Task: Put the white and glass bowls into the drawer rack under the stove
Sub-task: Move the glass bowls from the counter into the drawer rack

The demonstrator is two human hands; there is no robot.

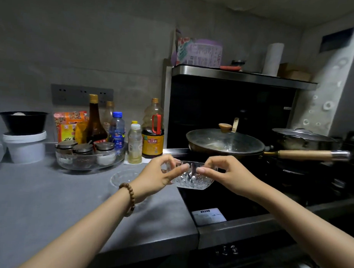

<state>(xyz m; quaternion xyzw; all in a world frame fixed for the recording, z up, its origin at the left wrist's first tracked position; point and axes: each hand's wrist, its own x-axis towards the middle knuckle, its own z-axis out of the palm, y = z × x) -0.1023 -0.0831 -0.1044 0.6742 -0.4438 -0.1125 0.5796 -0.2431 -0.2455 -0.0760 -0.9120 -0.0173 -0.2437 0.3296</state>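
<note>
Between your left hand (160, 177) and right hand (227, 175), pinched at opposite rims, the cut-glass bowl (192, 179) hangs above the stove (220, 201) edge; rigid, probably slippery and breakable, so support underneath.

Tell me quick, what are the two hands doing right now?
Left hand: closed on the left rim of the glass bowl.
Right hand: closed on the bowl's right rim.

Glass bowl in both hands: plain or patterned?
Patterned: the glass bowl is clear with cut, faceted ridges on its sides. The head view shows it.
</note>
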